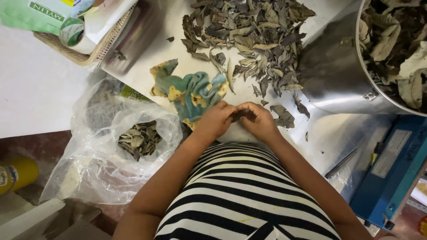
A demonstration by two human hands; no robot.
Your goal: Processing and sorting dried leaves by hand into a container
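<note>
Landmark: the shiny metal counter.

Nearest the camera, a black-and-white striped shirt filled the bottom of the view, just short of the counter's near edge. Both forearms ran up from it onto the counter.

Left hand and right hand met at the counter's near edge, fingertips touching. Fingers of both were curled in tight, pinching one dark dried leaf between them. Leaf was mostly hidden by the fingers.

Just beyond the hands on the counter lay a crumpled teal and yellow cloth, touching the left hand.

Off the counter's left side sat a clear plastic bag, mouth open, with dried leaves inside. A yellow bottle lay further left of it.

At the counter's right edge lay a blue flat machine, with a dark metal rod beside it.

Further up the counter, a loose heap of grey-brown dried leaves spread across the middle. On the far right stood a large round steel pot, full of dried leaves. At the far left corner sat a woven basket with a tape roll in it.
</note>
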